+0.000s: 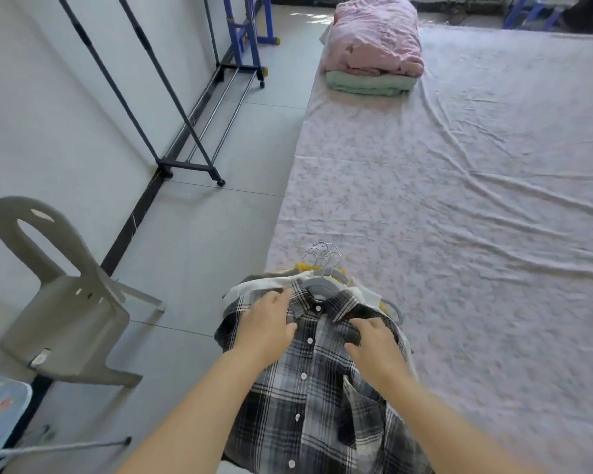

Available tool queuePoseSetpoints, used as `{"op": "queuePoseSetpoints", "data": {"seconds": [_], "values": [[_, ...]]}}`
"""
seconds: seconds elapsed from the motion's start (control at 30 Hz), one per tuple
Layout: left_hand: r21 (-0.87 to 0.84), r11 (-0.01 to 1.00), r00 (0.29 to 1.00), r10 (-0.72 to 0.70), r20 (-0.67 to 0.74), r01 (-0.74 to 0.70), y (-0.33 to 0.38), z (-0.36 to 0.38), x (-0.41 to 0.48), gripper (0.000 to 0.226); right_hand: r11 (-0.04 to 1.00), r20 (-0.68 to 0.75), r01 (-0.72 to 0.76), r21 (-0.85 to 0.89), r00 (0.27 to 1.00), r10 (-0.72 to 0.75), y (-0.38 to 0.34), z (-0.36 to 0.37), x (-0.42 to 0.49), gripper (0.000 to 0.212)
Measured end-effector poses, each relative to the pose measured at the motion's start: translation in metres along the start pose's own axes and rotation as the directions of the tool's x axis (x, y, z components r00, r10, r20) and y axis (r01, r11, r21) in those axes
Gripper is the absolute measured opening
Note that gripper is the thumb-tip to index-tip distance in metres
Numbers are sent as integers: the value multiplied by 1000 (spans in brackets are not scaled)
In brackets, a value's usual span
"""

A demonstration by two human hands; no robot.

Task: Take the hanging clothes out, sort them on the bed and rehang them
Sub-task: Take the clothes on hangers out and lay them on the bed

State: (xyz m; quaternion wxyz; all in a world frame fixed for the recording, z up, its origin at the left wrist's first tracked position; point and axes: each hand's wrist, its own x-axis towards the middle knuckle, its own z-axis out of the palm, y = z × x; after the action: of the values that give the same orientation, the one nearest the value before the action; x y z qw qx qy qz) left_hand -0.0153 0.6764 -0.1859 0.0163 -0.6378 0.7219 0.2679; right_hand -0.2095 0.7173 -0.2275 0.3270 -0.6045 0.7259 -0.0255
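A black-and-white plaid shirt [308,388] on a grey hanger [319,289] tops a pile of hung clothes at the bed's near corner. White and yellow garments [254,289] peek out beneath it, and several metal hooks [324,256] bunch at the top. My left hand [267,325] lies on the shirt's left shoulder with fingers fairly straight. Over the right shoulder area, just below the collar, my right hand [374,340] rests with its fingers bent onto the fabric. The bed [476,200] has a pale floral sheet.
An empty black clothes rack [172,107] stands along the left wall. A grey plastic chair [65,302] sits at the left. Folded pink and green bedding [374,49] lies at the bed's far end. A blue frame [250,25] stands at the back.
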Motion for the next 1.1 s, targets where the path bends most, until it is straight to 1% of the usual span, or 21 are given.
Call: {"op": "queuePoseSetpoints", "data": {"seconds": [0.07,0.13,0.27,0.37,0.47,0.6,0.67,0.73,0.8,0.9,0.97,1.03,1.1], "values": [[48,998,999,28,29,-30,2,-2,0,53,999,-4,-21,-31,1000,21,3,-3,-11,52],[102,992,995,65,74,-72,4,-5,2,50,999,-18,-45,-11,999,44,5,-6,-22,52],[210,953,966,177,191,-216,10,-12,6,51,994,-71,-109,27,991,111,11,-12,-54,51],[288,891,918,267,294,-351,20,-15,6,50,965,-123,-246,95,959,257,13,-12,-89,52],[348,775,835,398,381,-528,32,-12,-1,42,903,-195,-389,182,886,421,10,-4,-134,48],[394,573,688,504,523,-719,54,-5,-30,45,777,-225,-544,315,753,618,-1,24,-205,45],[390,470,609,557,565,-792,66,2,-51,40,703,-228,-606,372,675,702,-7,42,-243,47],[360,373,518,600,609,-855,76,12,-77,36,614,-221,-670,418,580,784,-14,62,-284,50],[317,274,418,631,653,-908,88,25,-106,40,520,-219,-716,466,476,852,-20,83,-325,52],[255,122,270,659,702,-959,105,49,-157,43,390,-207,-747,538,331,921,-29,117,-385,53],[215,22,175,666,726,-976,115,65,-193,38,295,-183,-747,596,231,956,-36,141,-426,53],[176,-70,89,653,752,-982,123,82,-233,33,201,-158,-736,646,129,979,-46,166,-470,52],[137,-161,8,618,786,-977,128,99,-280,38,105,-126,-715,691,25,992,-59,193,-514,50]]}}
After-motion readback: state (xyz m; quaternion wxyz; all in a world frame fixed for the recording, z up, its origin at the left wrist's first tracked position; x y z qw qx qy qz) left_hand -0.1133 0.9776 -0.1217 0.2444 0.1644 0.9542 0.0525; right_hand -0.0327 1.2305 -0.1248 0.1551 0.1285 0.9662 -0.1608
